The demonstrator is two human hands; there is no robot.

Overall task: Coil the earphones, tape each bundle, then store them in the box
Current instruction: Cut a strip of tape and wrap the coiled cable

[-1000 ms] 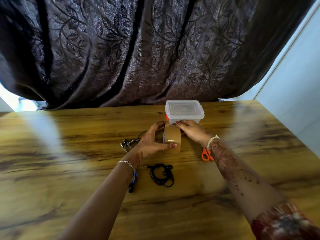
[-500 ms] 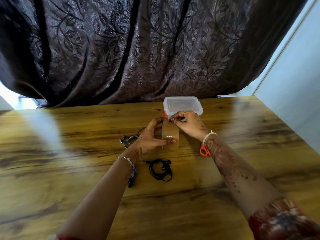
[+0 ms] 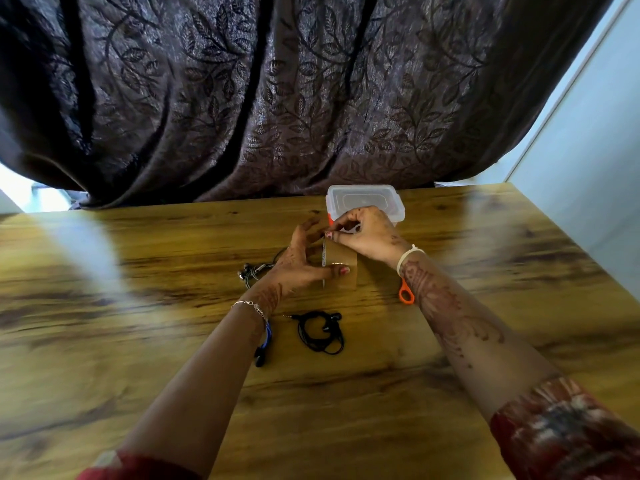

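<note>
The box (image 3: 364, 199) stands lidded at the table's (image 3: 138, 348) far edge; what it holds cannot be told. Just before it the tape (image 3: 343, 259) stands on edge. The left hand (image 3: 294, 268) grips the roll, thumb across its face, and the right hand (image 3: 367, 233) pinches its top. Black earphones (image 3: 320, 332) lie coiled near the left wrist, and a second set (image 3: 252, 271) lies left of the roll. Scissors (image 3: 406, 294) show under the right wrist.
</note>
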